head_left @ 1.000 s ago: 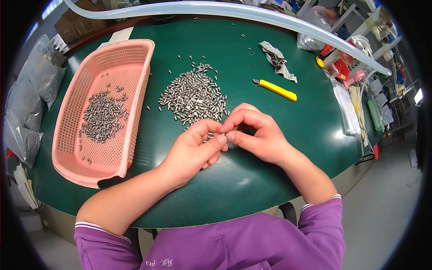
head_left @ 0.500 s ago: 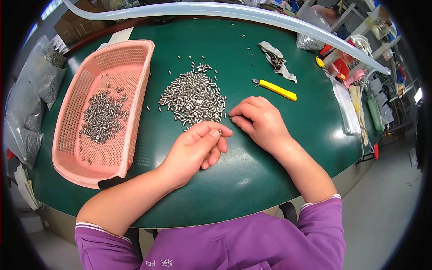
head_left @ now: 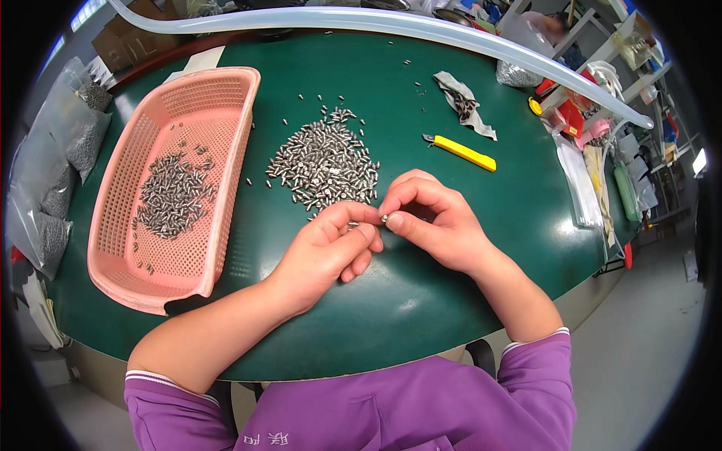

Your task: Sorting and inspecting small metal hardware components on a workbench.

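Observation:
A heap of small shiny metal pins lies on the green table, just beyond my hands. My right hand pinches one small metal part between thumb and forefinger. Close against it on the left, my left hand is curled, with a bit of metal showing between its thumb and fingers. The fingertips of both hands nearly meet at the near edge of the heap. A pink plastic basket on the left holds a smaller pile of like metal pins.
A yellow utility knife and a crumpled grey-white cloth or wrapper lie at the right of the heap. Clear bags of metal parts stand along the left edge. A translucent hose arches across the far side.
My right hand has lifted from the table beside the heap and come to my left fingertips with a small metal part. The left hand has barely shifted.

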The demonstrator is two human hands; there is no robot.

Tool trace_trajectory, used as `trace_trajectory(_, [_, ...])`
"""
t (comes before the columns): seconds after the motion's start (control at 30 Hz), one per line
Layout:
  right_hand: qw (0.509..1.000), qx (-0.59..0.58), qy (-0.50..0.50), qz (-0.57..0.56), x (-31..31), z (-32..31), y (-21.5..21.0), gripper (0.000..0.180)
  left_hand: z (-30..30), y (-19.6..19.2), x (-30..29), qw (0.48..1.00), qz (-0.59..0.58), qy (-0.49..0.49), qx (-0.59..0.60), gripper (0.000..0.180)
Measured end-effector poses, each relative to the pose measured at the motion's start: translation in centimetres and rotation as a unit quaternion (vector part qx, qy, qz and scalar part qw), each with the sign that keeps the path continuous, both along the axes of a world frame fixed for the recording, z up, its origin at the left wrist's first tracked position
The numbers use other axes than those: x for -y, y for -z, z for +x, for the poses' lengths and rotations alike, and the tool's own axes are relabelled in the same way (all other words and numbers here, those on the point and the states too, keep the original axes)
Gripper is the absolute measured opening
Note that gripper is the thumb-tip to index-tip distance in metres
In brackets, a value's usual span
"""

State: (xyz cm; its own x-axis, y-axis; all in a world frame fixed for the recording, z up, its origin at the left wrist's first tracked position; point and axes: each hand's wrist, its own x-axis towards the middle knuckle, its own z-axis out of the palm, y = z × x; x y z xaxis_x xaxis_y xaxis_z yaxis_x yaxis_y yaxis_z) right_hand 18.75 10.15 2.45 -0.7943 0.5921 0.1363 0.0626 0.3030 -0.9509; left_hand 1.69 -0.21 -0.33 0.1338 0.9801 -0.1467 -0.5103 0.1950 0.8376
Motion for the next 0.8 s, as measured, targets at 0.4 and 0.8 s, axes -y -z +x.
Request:
trace_trajectory(0.4, [0.971,0.065,0.052,0.223,-1.4,0.0,1.0,0.012,-0.2,0.2,-0.1,1.000,0.015,0.009,-0.005,0.014])
trace_trajectory(0.8, [0.918,0.140,0.029,0.370,-1.0,-0.4,1.2,0.011,-0.3,0.3,0.0,1.000,0.010,0.003,0.019,0.021])
